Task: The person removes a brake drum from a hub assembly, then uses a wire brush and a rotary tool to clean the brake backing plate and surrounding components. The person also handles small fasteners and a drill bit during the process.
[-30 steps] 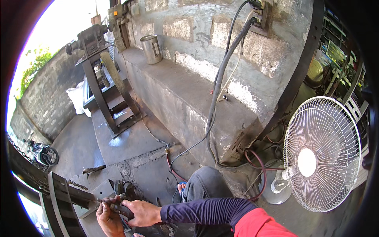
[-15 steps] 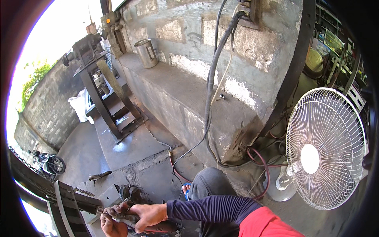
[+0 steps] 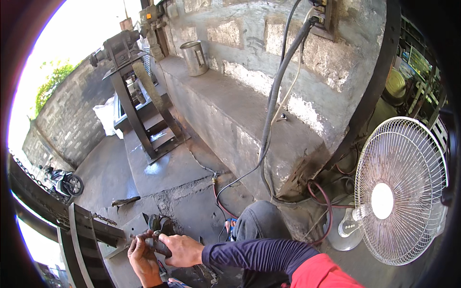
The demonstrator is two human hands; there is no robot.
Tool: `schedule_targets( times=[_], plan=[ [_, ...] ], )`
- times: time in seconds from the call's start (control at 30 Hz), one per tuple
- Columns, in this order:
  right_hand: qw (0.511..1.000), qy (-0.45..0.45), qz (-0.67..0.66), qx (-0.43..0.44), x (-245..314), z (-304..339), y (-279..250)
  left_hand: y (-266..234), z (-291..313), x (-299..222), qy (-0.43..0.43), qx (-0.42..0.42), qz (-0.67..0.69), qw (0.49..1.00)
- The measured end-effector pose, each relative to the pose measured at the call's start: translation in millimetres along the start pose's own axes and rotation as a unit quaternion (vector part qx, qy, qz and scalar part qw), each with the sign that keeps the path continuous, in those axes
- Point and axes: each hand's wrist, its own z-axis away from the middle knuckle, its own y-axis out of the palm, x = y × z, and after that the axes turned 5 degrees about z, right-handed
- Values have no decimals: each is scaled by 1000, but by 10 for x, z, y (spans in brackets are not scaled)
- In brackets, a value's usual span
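At the lower left, both hands meet around a power tool [image 3: 159, 246] with a grey, rounded body. A small red part shows below it; the rest is hidden by my fingers. My right hand [image 3: 183, 250] is closed over the grey body, its arm in a dark sleeve crossing from the right. My left hand [image 3: 144, 263] rises from the lower edge with its fingers curled at the tool's far end. What its fingertips pinch there is too small to make out. Just beyond the hands, a dark rounded object [image 3: 161, 223] sits beside a metal plate [image 3: 132, 229].
Dark steel beams [image 3: 84, 240] with a chain stand at left. A grinding machine on a metal stand [image 3: 129, 96] is farther off. A concrete ledge [image 3: 230, 110] carries a metal mug [image 3: 194, 58]. Hoses [image 3: 328, 216] and cables cross the floor towards a standing fan [image 3: 401, 192].
The whole view has shifted, so the scene sits farther right and lower. My left hand has turned and shows more palm and wrist. The tool's red body beneath my right hand is now mostly out of sight.
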Motion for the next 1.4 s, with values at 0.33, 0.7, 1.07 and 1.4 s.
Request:
schedule_targets(
  times=[0.33,0.7,1.07,1.4],
  plan=[
    [999,-3,0,-32,-60,-49,-23,197,-22,-58,-47,64,76,994],
    [991,-10,15,-135,-252,15,-198,532,-324,141,-30,68,44,996],
    [987,-4,19,-159,-156,154,-470,751,-381,-71,-43,72,21,996],
    [991,-5,7,-136,-134,167,-535,837,-366,-178,-87,139,71,984]
  ],
)
